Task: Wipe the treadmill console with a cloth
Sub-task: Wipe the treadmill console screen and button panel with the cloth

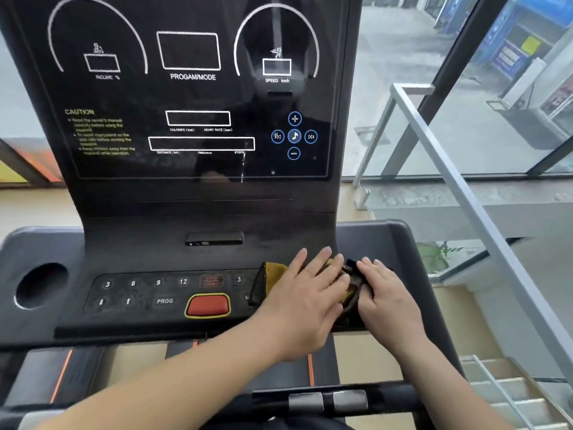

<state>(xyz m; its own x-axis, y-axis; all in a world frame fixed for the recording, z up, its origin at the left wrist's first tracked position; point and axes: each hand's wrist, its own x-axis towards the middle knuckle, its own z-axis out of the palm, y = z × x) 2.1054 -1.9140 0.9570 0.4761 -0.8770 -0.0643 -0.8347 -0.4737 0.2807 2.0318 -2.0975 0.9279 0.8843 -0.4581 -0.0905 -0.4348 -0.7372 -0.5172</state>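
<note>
The black treadmill console (192,193) fills the view, with an upright display panel and a lower button panel (148,293). A yellow-brown cloth with dark edging (273,277) lies on the right end of the button panel. My left hand (307,293) lies flat on the cloth with its fingers spread. My right hand (384,293) grips the cloth's bunched right end. Most of the cloth is hidden under both hands.
A red stop button (207,305) sits left of the cloth. A round cup holder (40,285) is at the far left. A handlebar with metal pulse grips (328,400) crosses below. A metal railing (465,193) and a glass wall stand to the right.
</note>
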